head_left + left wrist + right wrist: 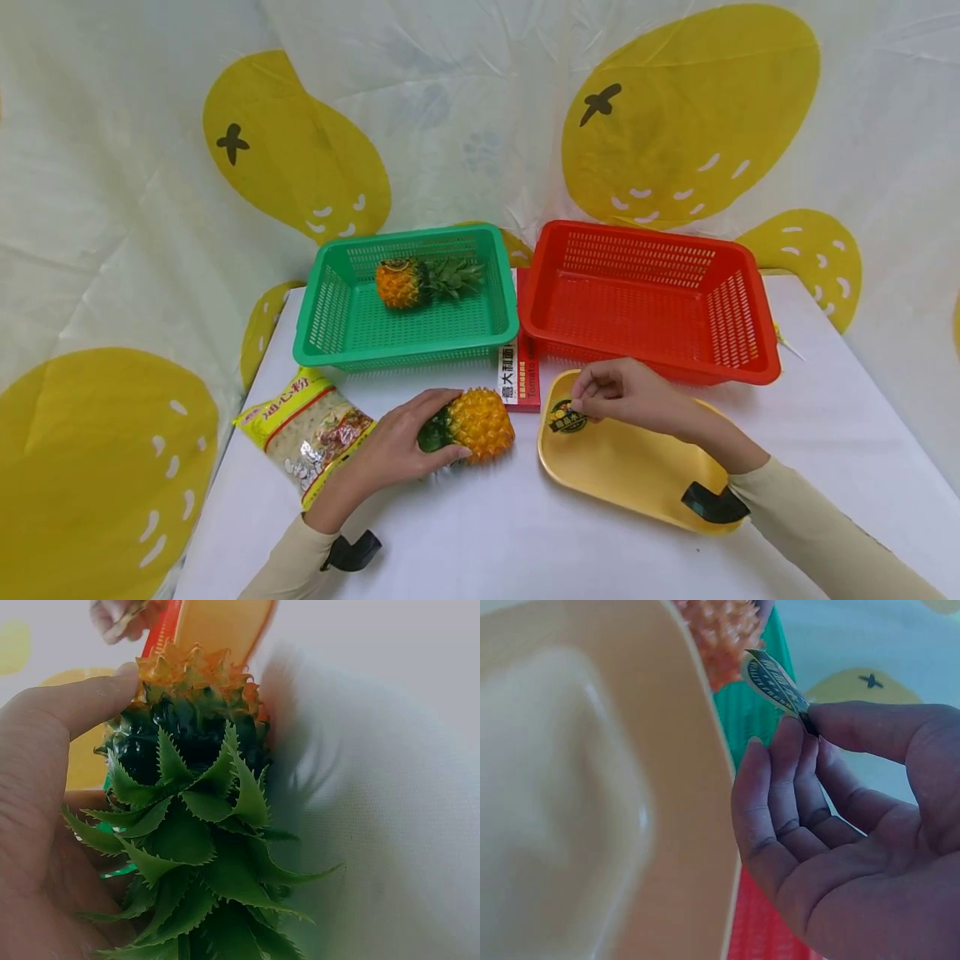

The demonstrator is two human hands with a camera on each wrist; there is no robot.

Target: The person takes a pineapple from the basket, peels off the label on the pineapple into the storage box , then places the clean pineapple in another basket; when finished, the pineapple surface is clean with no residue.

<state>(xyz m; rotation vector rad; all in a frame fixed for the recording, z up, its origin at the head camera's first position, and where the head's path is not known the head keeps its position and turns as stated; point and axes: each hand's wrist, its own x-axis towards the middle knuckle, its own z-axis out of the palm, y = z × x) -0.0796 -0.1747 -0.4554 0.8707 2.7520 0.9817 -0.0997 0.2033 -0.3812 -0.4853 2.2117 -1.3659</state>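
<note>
Now your left hand (401, 442) lies on the white table (525, 533), its fingers and thumb curled round a toy pineapple (471, 425) that rests on its side on the cloth. You grip it near the green crown end, and the orange body points toward the right. In the left wrist view the leaves (202, 847) fill the lower frame and your thumb (75, 701) presses along the fruit's side.

Your right hand (626, 396) hovers over the near-left corner of a yellow tray (637, 475), fingertips pinched together on a small round dark tag (567, 417) with a printed label. The right wrist view shows the tag (776, 679) held edge-on between thumb and forefinger, with the tray's rim (697, 787) just beside the fingers; whether the tag touches the tray cannot be told.

Behind your hands stand two baskets side by side: a green basket (408, 346) with a second pineapple (420, 282) lying in it, and a red basket (652, 367) to its right. A red box (521, 379) with white lettering lies between the baskets and the held pineapple. A bag of pasta (311, 429) with a yellow header lies on the table just left of your left hand.
</note>
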